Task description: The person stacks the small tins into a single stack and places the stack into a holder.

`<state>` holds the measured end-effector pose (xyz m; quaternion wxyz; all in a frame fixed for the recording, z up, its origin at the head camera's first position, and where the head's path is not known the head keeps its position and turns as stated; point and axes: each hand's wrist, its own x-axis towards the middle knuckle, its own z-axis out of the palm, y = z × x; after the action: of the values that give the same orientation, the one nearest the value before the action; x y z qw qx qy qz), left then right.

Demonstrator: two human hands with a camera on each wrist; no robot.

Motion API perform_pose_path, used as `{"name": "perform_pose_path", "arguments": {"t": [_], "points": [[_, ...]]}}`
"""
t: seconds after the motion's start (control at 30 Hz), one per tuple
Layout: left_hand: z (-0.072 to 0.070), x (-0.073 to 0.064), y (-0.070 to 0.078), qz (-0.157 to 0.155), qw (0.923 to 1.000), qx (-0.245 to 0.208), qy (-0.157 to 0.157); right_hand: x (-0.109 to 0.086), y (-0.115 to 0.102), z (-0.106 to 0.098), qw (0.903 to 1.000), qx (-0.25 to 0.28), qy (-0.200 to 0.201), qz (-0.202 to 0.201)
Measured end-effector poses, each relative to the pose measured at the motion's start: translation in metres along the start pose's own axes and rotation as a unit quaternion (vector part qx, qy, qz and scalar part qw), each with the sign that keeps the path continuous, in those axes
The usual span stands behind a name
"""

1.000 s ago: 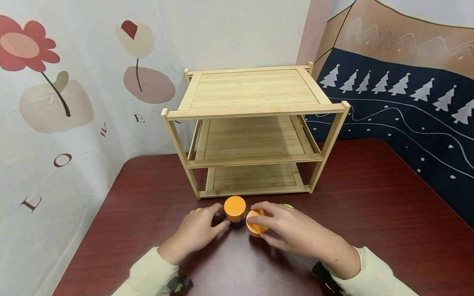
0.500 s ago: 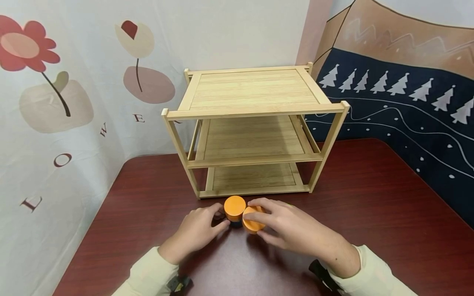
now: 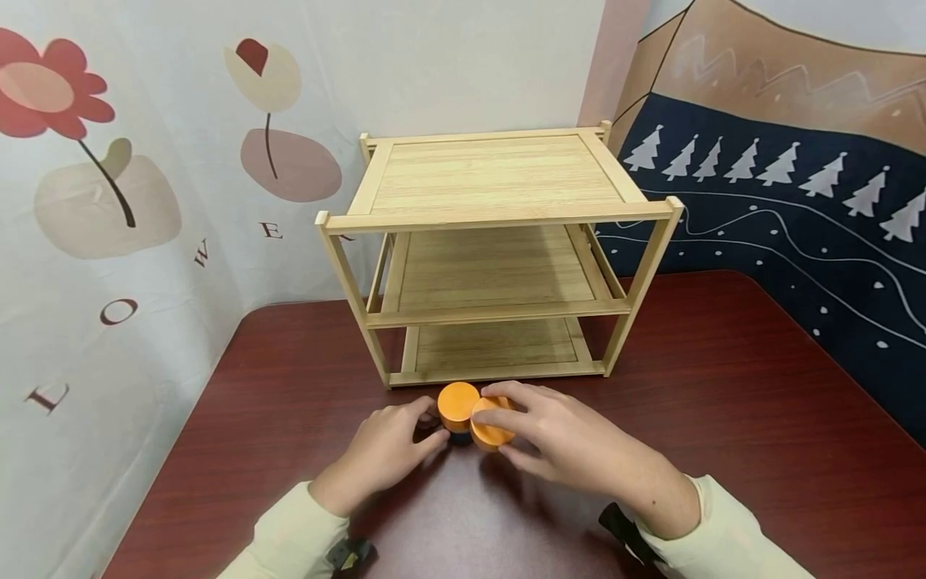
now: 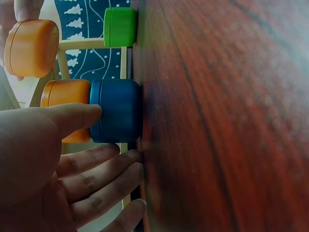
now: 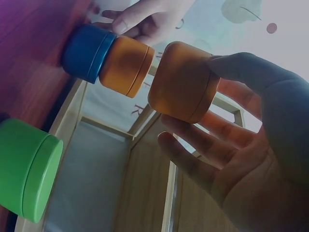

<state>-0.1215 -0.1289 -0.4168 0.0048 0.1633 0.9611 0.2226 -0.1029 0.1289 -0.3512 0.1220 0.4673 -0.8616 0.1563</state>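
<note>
A blue round tin [image 4: 118,111] stands on the table with an orange round tin [image 3: 459,404] stacked on top. My left hand [image 3: 383,446] is at the left of this stack. Its thumb lies across the side of the blue tin in the left wrist view, and its other fingers stay extended and spread beside it. My right hand [image 3: 571,438] pinches a second orange tin [image 5: 181,82] between thumb and fingers. That tin is off the table, tilted, just right of the stack. A green round tin [image 5: 29,169] stands on the table, hidden behind my right hand in the head view.
Behind the tins stands a three-tier wooden shelf [image 3: 499,219] on the dark red table [image 3: 723,386]. Its front bottom rail is close beyond the stack. Printed fabric [image 3: 463,64] hangs behind and along both sides.
My right hand has moved slightly left and away from me, bringing its orange tin nearer the stack. The green tin has gone out of sight behind that hand. My left hand stays put.
</note>
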Motion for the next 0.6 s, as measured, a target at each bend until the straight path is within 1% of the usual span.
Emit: {"name": "perform_pose_path", "arguments": {"t": [0.37, 0.6], "points": [[0.0011, -0.0004, -0.0005, -0.001, 1.0, -0.003, -0.004, 0.0042, -0.0006, -0.0035, 1.0, 0.005, -0.004, 0.005], [0.0012, -0.0002, 0.0003, -0.004, 1.0, -0.006, -0.004, 0.0065, 0.0, -0.0044, 1.0, 0.002, 0.001, 0.002]]}}
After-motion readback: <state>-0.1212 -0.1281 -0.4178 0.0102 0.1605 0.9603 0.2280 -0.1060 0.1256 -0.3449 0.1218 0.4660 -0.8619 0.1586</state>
